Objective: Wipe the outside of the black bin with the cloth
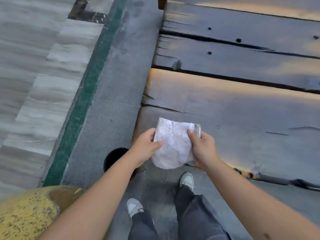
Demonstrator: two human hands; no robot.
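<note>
A folded whitish cloth [171, 144] is held up in front of me by both hands, over the near corner of a wooden table. My left hand [144, 147] grips its left edge with the thumb on top. My right hand [201, 147] pinches its right edge. The black bin [115, 157] stands on the concrete floor below and left of the cloth; my left forearm hides most of it, so only part of its round rim and dark inside shows. Neither hand touches the bin.
A dark plank table [242, 104] fills the right side, its corner close to my hands. A green painted strip [86, 94] runs along the floor at left. A yellow speckled rounded object [29, 213] sits at bottom left. My feet [187, 181] stand on the concrete.
</note>
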